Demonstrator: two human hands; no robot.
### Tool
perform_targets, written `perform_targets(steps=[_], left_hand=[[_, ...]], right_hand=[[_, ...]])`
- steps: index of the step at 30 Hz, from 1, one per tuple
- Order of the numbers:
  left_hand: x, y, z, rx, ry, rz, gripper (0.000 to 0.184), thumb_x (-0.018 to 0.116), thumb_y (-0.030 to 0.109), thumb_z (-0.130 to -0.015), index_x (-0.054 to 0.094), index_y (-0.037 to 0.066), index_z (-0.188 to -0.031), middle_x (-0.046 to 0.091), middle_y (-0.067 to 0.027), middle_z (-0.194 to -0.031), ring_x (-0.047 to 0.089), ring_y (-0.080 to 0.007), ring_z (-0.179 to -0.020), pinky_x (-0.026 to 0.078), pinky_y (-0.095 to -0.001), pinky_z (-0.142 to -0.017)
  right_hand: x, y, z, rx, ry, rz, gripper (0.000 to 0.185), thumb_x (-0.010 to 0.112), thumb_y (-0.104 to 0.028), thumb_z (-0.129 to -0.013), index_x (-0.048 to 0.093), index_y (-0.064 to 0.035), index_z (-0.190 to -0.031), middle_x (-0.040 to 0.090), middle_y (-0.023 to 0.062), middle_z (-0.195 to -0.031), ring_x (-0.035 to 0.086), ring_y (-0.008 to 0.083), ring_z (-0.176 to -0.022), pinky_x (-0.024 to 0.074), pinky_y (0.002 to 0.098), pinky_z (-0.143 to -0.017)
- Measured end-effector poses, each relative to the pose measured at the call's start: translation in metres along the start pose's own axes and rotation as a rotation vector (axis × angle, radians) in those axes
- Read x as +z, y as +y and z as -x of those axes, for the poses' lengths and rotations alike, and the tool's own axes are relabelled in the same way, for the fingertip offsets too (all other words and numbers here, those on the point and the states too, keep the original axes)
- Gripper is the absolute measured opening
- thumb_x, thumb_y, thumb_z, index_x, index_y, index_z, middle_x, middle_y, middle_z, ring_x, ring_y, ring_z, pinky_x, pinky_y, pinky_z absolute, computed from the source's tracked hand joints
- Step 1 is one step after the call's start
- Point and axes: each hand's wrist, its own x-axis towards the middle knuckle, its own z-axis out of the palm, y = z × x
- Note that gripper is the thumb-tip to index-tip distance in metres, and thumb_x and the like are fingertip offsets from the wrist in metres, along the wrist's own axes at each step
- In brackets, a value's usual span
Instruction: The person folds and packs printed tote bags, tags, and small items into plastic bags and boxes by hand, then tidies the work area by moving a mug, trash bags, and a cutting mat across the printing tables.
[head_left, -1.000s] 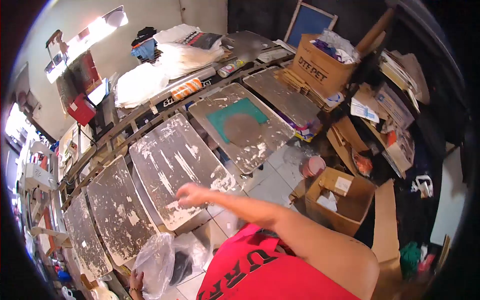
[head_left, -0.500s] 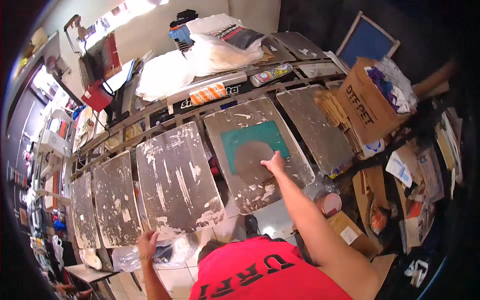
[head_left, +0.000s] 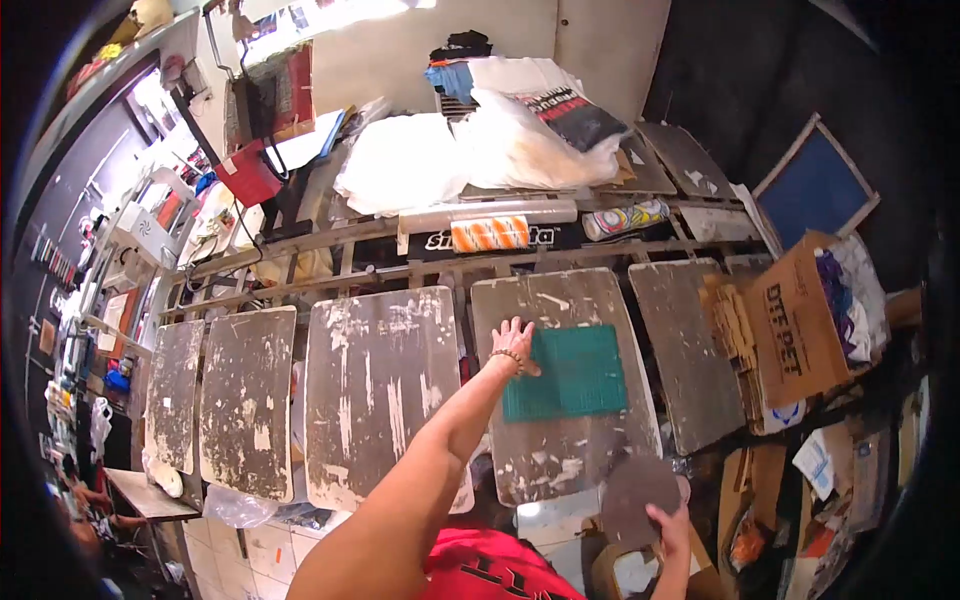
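Observation:
My left hand (head_left: 513, 346), with a beaded bracelet at the wrist, reaches over the worn board in the middle. Its fingers are spread at the left edge of a green cutting mat (head_left: 572, 372), the thumb over the mat. The mat lies flat on the scuffed rectangular board (head_left: 540, 460). My right hand (head_left: 673, 530) holds a flat, round grey-brown disc (head_left: 638, 495) by its lower right edge, thumb on top. The disc is off the board, over its lower right corner and the floor. What the disc is made of I cannot tell.
More paint-worn boards stand left (head_left: 385, 390) and right (head_left: 688, 350). Behind them lie white plastic bags (head_left: 540, 140), an orange-striped roll (head_left: 489, 234) and a spray can (head_left: 625, 219). A cardboard box (head_left: 795, 330) of cloth sits right. Opened cartons (head_left: 750, 510) crowd the lower right.
My right hand has lifted the disc from the mat and brought it toward me to the lower right. My left hand has come up from the lower left to the mat. The view has shifted.

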Motion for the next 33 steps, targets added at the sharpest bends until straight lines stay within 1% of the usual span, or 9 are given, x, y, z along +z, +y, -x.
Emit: perform_targets(steps=[6, 9, 11, 13, 16, 21, 23, 26, 33], left_hand=[[-0.031, -0.003, -0.022, -0.079, -0.27, -0.005, 0.104, 0.093, 0.057, -0.04, 0.053, 0.011, -0.125, 0.055, -0.0119, -0.123, 0.049, -0.0331, -0.121, 0.042, -0.0497, -0.094], [-0.005, -0.013, -0.056, -0.031, -0.945, 0.226, 0.107, 0.091, 0.059, -0.046, 0.049, 0.01, -0.131, 0.054, -0.0147, -0.124, 0.048, -0.0345, -0.123, 0.044, -0.0518, -0.096], [-0.004, -0.002, -0.047, 0.036, -0.882, 0.183, 0.109, 0.09, 0.059, -0.05, 0.044, 0.01, -0.136, 0.051, -0.0166, -0.128, 0.045, -0.0353, -0.127, 0.044, -0.0529, -0.098], [-0.036, 0.025, 0.006, 0.054, -0.486, 0.026, 0.108, 0.092, 0.051, -0.051, 0.043, 0.011, -0.138, 0.044, -0.0163, -0.133, 0.041, -0.036, -0.128, 0.044, -0.054, -0.096], [-0.047, 0.038, 0.039, -0.017, -0.303, 0.068, 0.107, 0.096, 0.039, -0.044, 0.043, 0.011, -0.133, 0.042, -0.0148, -0.132, 0.042, -0.0353, -0.124, 0.045, -0.0538, -0.091], [0.037, 0.028, 0.02, -0.283, -0.193, 0.152, 0.08, 0.09, 0.036, -0.058, 0.05, 0.011, -0.124, 0.052, -0.0186, -0.123, 0.053, -0.0334, -0.115, 0.047, -0.0519, -0.087], [0.029, 0.025, 0.015, -0.268, -0.235, 0.205, 0.061, 0.078, 0.035, -0.076, 0.052, 0.007, -0.123, 0.056, -0.0252, -0.117, 0.058, -0.0352, -0.111, 0.048, -0.0508, -0.092], [-0.001, 0.009, 0.02, -0.256, -0.493, 0.481, 0.063, 0.075, 0.039, -0.08, 0.051, 0.003, -0.126, 0.052, -0.0275, -0.125, 0.055, -0.0385, -0.118, 0.045, -0.0492, -0.101], [-0.057, 0.019, 0.039, -0.385, -0.682, 0.436, 0.105, 0.069, 0.075, -0.07, 0.047, -0.003, -0.136, 0.044, -0.0234, -0.139, 0.037, -0.0374, -0.137, 0.035, -0.0512, -0.11]], right_hand=[[-0.009, 0.003, 0.052, 0.165, 0.42, -0.264, 0.068, 0.075, -0.004, -0.075, 0.045, -0.0006, -0.137, 0.06, 0.0126, -0.124, 0.06, 0.0308, -0.111, 0.0517, 0.0444, -0.092], [-0.008, 0.017, 0.033, 0.157, 0.441, -0.403, 0.061, 0.071, -0.007, -0.081, 0.046, -0.0034, -0.137, 0.059, 0.0126, -0.125, 0.059, 0.0324, -0.113, 0.0534, 0.0491, -0.09], [0.01, -0.001, 0.023, 0.112, 0.351, -0.526, 0.059, 0.07, -0.011, -0.085, 0.046, -0.0048, -0.138, 0.058, 0.0124, -0.128, 0.058, 0.0325, -0.116, 0.0523, 0.0495, -0.092], [0.028, -0.012, 0.011, 0.044, 0.234, -0.648, 0.057, 0.068, -0.015, -0.088, 0.045, -0.0059, -0.14, 0.057, 0.0122, -0.131, 0.057, 0.0322, -0.117, 0.0511, 0.0499, -0.094], [0.065, -0.027, -0.021, -0.001, 0.027, -0.832, 0.056, 0.067, -0.019, -0.091, 0.046, -0.0065, -0.141, 0.056, 0.0119, -0.135, 0.056, 0.0314, -0.119, 0.0483, 0.0498, -0.098], [0.14, -0.038, -0.089, 0.111, -0.079, -0.767, 0.059, 0.072, -0.019, -0.088, 0.046, -0.004, -0.139, 0.055, 0.0101, -0.135, 0.053, 0.0295, -0.122, 0.0422, 0.0447, -0.104], [0.164, -0.009, -0.125, 0.108, 0.066, -0.395, 0.062, 0.074, -0.014, -0.086, 0.043, -0.0023, -0.139, 0.056, 0.01, -0.133, 0.053, 0.0266, -0.12, 0.0421, 0.0413, -0.102], [0.184, 0.036, -0.162, 0.099, 0.231, -0.014, 0.062, 0.073, -0.012, -0.086, 0.041, 0.0008, -0.138, 0.057, 0.0136, -0.129, 0.056, 0.0256, -0.114, 0.0437, 0.0399, -0.098], [0.212, -0.002, -0.138, 0.152, 0.295, 0.19, 0.073, 0.073, -0.029, -0.088, 0.037, 0.0044, -0.142, 0.053, 0.0203, -0.135, 0.053, 0.0284, -0.12, 0.0421, 0.0381, -0.101]])
